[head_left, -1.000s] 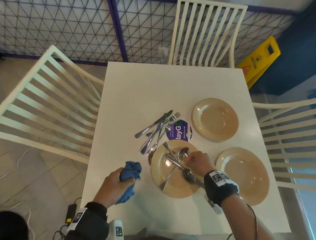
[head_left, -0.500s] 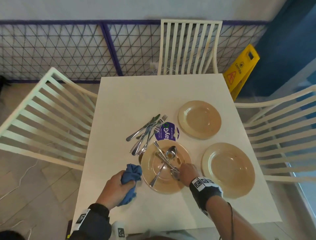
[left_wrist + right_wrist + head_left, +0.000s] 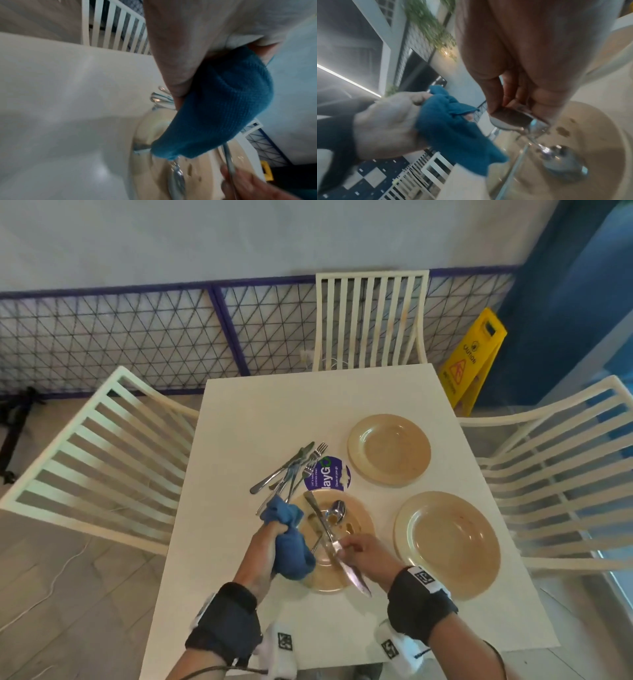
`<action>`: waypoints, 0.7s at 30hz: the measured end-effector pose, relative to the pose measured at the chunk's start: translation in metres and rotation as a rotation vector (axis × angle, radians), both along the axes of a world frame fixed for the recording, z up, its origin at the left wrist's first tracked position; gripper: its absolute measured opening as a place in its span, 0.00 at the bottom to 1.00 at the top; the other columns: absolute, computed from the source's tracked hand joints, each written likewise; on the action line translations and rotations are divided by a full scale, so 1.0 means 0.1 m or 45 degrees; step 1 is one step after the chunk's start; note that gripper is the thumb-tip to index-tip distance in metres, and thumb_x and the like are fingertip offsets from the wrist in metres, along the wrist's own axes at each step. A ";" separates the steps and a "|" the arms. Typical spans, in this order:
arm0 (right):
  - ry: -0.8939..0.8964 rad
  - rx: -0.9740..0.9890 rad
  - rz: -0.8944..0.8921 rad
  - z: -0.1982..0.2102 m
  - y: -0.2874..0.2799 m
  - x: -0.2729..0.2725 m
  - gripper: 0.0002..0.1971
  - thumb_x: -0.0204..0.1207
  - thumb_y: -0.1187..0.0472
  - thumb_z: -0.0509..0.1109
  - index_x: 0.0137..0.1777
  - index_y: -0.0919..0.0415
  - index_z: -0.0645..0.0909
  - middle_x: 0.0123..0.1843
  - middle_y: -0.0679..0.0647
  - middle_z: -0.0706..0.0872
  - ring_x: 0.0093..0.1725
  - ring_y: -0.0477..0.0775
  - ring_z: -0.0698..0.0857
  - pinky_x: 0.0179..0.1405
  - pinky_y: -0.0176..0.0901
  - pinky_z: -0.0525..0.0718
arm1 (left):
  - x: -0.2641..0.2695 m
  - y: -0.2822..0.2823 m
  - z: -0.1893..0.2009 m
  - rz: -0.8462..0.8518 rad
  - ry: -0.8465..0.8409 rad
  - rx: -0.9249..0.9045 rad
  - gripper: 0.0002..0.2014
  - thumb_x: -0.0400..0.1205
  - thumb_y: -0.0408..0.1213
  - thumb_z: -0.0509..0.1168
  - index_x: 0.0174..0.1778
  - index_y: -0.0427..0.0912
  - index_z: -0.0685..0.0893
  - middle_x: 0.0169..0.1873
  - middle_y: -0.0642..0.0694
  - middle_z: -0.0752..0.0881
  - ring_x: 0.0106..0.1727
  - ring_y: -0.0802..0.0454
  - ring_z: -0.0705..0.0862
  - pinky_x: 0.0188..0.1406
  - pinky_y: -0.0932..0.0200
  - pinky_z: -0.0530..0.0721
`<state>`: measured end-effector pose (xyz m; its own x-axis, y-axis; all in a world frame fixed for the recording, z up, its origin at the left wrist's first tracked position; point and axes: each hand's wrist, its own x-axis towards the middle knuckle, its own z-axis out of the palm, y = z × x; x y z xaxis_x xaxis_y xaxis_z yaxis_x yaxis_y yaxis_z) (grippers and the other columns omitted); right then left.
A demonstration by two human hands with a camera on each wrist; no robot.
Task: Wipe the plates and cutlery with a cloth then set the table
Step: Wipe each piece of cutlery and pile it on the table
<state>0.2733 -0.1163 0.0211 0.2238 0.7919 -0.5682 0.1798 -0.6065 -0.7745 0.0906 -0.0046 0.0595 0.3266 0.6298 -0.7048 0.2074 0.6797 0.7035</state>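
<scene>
Right hand (image 3: 363, 554) fingers pinching the table knife (image 3: 334, 542) mid-length, long axis running diagonally across the dirty plate (image 3: 359, 522). Left hand (image 3: 265, 546) just beside that knife, fingers clenched round the blue cloth (image 3: 289, 546), nearer the handle end. Likely next: cloth onto blade.

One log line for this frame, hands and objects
left hand: grips cloth | right hand: holds knife over dirty plate

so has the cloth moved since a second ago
Yes. The cloth, gripped in the left hand, was left of the dirty plate over bare table; now it hangs over that plate's left rim, nearer the knife in the right hand.
</scene>
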 end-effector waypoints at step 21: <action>-0.053 0.432 -0.094 0.79 -0.49 0.15 0.07 0.82 0.65 0.67 0.46 0.61 0.87 0.38 0.55 0.91 0.33 0.41 0.85 0.36 0.29 0.81 | 1.01 0.01 0.61 0.248 -0.149 0.454 0.16 0.84 0.48 0.70 0.57 0.38 0.88 0.50 0.37 0.93 0.56 0.36 0.91 0.66 0.34 0.86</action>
<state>0.2878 -0.1654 0.1000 0.3052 0.9147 -0.2649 0.1806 -0.3287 -0.9270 0.1913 -0.0038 0.1205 0.2426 0.8854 -0.3966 0.0038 0.4079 0.9130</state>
